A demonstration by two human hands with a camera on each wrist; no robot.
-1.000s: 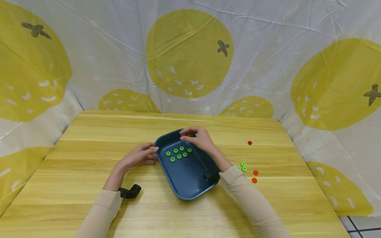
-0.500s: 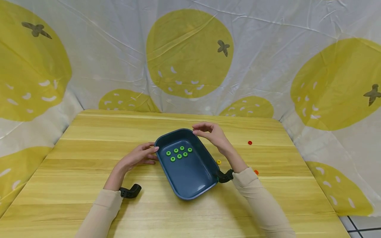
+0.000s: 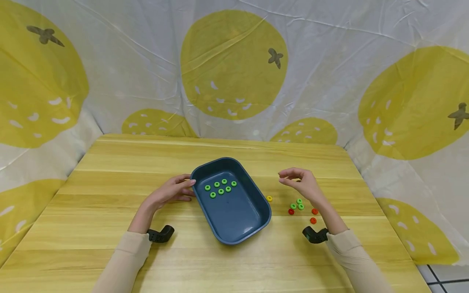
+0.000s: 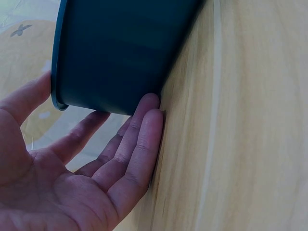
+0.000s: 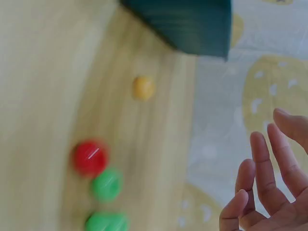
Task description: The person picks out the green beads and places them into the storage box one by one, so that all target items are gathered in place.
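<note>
A dark blue tray (image 3: 238, 232) sits mid-table and holds several green rings (image 3: 220, 187). My left hand (image 3: 172, 192) rests open against the tray's left wall (image 4: 120, 53), fingers (image 4: 139, 139) straight on the wood. My right hand (image 3: 301, 183) hovers open and empty above the table, right of the tray, fingers (image 5: 269, 173) loosely spread. Just in front of it lie green rings (image 3: 298, 204) and red rings (image 3: 313, 216) on the wood. A yellow ring (image 3: 269, 198) lies by the tray's right wall; the right wrist view shows the yellow ring (image 5: 143, 87), a red ring (image 5: 89, 158) and green rings (image 5: 107, 185).
The wooden table (image 3: 110, 244) is fenced on three sides by a white cloth with yellow fruit prints (image 3: 234, 65). Black wrist mounts (image 3: 161, 235) sit at both cuffs. A tiled floor shows past the table's right front corner (image 3: 439, 280).
My right hand has left the tray's far rim and swung right, now over the loose rings. The left hand and tray have stayed put.
</note>
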